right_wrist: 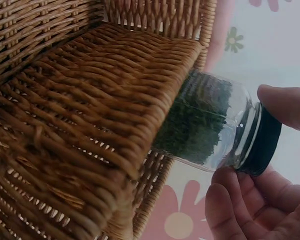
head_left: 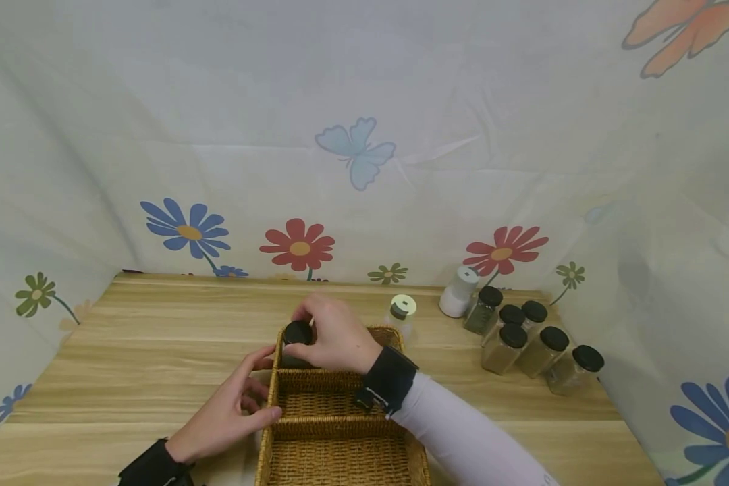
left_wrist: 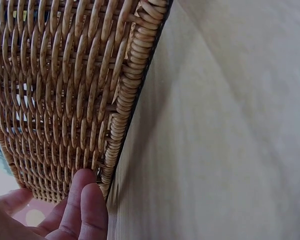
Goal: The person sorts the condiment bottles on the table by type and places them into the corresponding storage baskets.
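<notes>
A glass spice jar [right_wrist: 202, 120] with dark green contents and a black lid [head_left: 298, 332] stands partly inside the far compartment of a wicker basket [head_left: 340, 426]. My right hand [head_left: 339, 337] pinches the jar by its lid, thumb on one side and fingers on the other. In the right wrist view, the basket's woven wall [right_wrist: 105, 115] hides the jar's lower part. Against the basket's left outer side rests my left hand [head_left: 231, 405], its fingers [left_wrist: 82, 205] touching the weave low down near the table, thumb at the rim.
Just beyond the basket's far right corner is a white-capped bottle [head_left: 403, 307]. At the back right stand another white-capped bottle [head_left: 459, 291] and several black-lidded jars [head_left: 504, 347]. Flower-printed cloth [head_left: 364, 202] closes off the wooden table's [head_left: 176, 337] back and sides.
</notes>
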### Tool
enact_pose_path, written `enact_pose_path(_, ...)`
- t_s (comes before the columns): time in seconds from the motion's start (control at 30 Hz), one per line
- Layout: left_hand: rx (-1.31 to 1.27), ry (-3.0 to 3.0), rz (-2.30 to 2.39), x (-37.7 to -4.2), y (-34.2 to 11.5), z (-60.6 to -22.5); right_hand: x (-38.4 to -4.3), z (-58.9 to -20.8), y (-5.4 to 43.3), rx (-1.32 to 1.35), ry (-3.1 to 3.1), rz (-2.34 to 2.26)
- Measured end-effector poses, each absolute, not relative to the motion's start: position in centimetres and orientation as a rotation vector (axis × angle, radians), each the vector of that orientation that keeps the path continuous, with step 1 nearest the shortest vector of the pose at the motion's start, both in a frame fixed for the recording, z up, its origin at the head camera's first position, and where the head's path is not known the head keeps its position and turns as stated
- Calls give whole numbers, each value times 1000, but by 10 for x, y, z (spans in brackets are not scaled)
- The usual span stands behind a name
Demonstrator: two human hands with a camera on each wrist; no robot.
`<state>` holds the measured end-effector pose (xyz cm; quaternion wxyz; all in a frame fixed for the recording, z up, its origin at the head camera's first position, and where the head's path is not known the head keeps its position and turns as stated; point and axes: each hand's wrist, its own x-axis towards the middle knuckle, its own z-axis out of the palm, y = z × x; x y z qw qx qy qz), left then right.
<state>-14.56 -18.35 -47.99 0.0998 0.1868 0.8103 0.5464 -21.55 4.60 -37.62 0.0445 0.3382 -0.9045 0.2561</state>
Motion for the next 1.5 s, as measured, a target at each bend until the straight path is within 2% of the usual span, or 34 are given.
enact_pose_path(0.67,540,2400,1616,-146,-182,-482,-220,-392,39,989,-2838,790)
enact_pose_path(1.5,546,2402,1632,-145,-183,-486,-212,-383,61,983,-2850,918)
